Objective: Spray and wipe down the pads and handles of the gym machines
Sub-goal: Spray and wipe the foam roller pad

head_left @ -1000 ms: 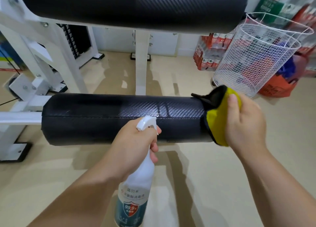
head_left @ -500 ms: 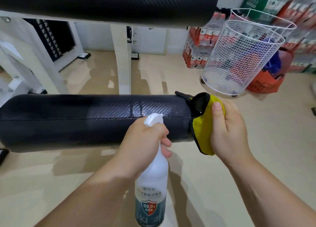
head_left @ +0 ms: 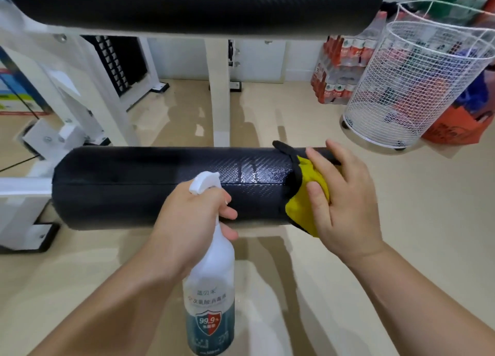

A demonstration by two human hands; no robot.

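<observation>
A pale beige floor (head_left: 401,235) fills the room; on it stands a white gym machine frame (head_left: 218,93), reaching from the far left to the centre. A long black upper roller pad (head_left: 187,4) spans the far top edge. Nearer lies a black lower roller pad (head_left: 134,186), level from left to right, with a wet sheen (head_left: 254,173) right of its middle. At the far right a white wire basket (head_left: 396,93) stands on the floor, with shrink-wrapped packs of bottles (head_left: 337,74) to its left and an orange bag (head_left: 450,133) behind it. A white spray bottle (head_left: 211,288) hangs upright near the centre, its nozzle facing the lower pad; the left hand (head_left: 192,219) has its fingers curled round the bottle's neck. The right hand (head_left: 345,200) lies spread, fingers nearly straight, pressing a yellow cloth with black trim (head_left: 302,208) against the lower pad's right end.
</observation>
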